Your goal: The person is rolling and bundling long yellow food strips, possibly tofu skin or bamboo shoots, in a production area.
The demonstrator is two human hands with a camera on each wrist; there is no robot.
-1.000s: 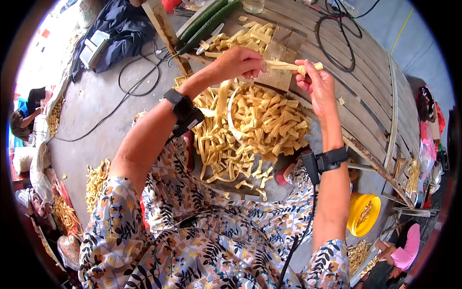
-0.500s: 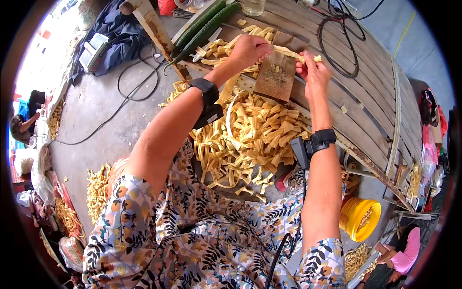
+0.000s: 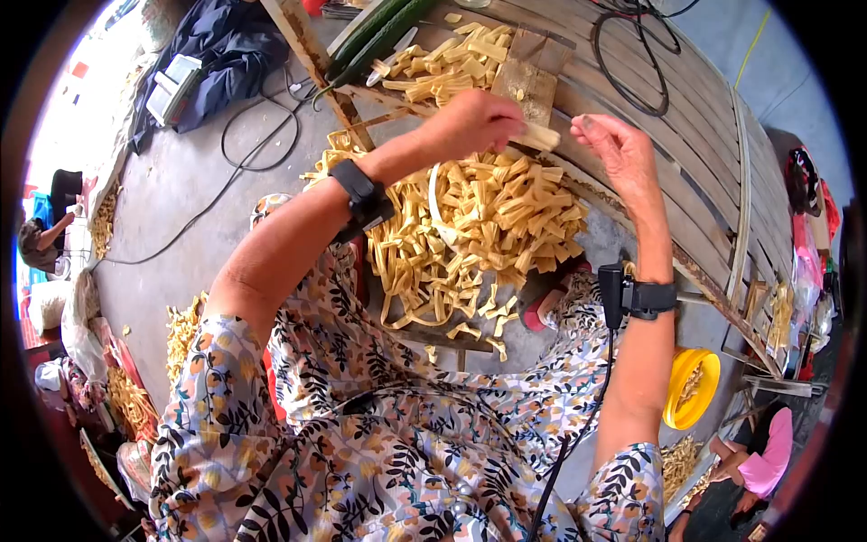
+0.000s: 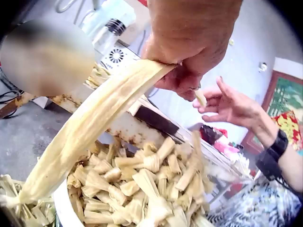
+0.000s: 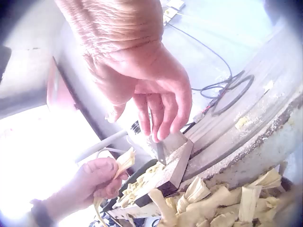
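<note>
Yellow strip (image 4: 94, 127) we pinch in our left hand (image 3: 474, 122) grip, while our right hand (image 3: 623, 154), just beside it, shows a wide, relaxed grip.

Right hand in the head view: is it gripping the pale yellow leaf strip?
No, the right hand is open with relaxed fingers; only the left hand pinches the pale yellow leaf strip.

Matt, fibrous husk strip (image 4: 90, 127); rough wooden table (image 3: 695, 172).
</note>
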